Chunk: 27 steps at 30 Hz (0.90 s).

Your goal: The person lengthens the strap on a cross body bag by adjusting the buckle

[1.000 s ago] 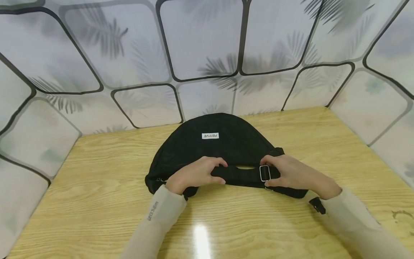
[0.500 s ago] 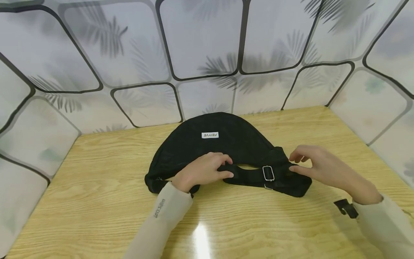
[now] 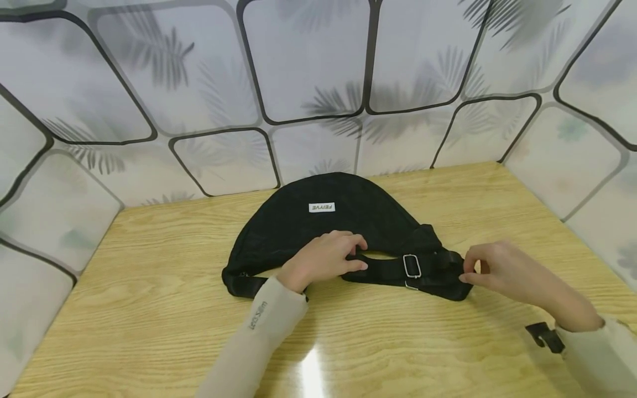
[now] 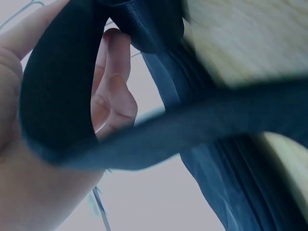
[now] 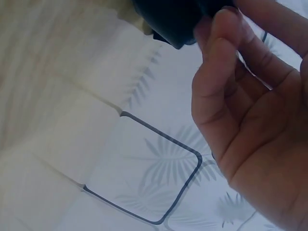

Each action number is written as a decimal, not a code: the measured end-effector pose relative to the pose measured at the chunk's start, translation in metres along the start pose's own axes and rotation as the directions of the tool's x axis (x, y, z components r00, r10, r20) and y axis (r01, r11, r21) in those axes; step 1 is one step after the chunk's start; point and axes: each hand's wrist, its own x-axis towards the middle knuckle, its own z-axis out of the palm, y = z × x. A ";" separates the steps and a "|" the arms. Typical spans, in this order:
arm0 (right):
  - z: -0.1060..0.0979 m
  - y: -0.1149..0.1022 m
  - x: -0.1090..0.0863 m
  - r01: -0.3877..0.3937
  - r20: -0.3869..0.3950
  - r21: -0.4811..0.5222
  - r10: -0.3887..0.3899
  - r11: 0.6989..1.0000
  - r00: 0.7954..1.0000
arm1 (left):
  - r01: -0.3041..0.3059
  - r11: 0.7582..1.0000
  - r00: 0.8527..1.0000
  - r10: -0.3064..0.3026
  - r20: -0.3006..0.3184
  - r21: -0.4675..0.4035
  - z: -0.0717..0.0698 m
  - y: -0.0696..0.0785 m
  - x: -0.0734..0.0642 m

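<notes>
A black half-moon waist bag (image 3: 293, 232) lies on the table, its curved side away from me and a small white label (image 3: 322, 208) on it. Along its near side runs the black strap (image 3: 385, 270) with a metal slider buckle (image 3: 405, 266). My left hand (image 3: 323, 262) holds the strap left of the buckle; in the left wrist view a strap loop (image 4: 57, 96) passes between thumb and fingers. At the right end, my right hand (image 3: 522, 279) pinches the strap's folded part (image 5: 168, 19) between thumb and fingertips. The left hand covers some of the strap.
The wood-grain table (image 3: 149, 320) carries the bag near its middle. Patterned fabric walls (image 3: 308, 61) with leaf prints enclose the back and both sides. A small black clip (image 3: 546, 337) sits at my right sleeve.
My right hand has left the buckle, moved right, and now pinches the strap's right end. My left hand has slid slightly right along the strap. The bag has hardly moved.
</notes>
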 end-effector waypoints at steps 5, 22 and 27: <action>0.008 0.002 -0.003 -0.119 0.138 0.058 0.110 0.991 0.984 | 0.053 0.998 0.999 -0.052 0.014 -0.019 0.006 0.004 0.003; 0.014 0.020 0.001 -0.061 0.097 -0.133 0.074 0.989 0.993 | -0.021 0.996 1.000 0.020 -0.014 -0.082 0.010 -0.009 -0.015; 0.008 0.029 0.001 -0.153 0.132 -0.094 0.165 0.984 0.977 | -0.033 0.993 0.998 0.027 -0.051 -0.110 0.007 -0.016 -0.028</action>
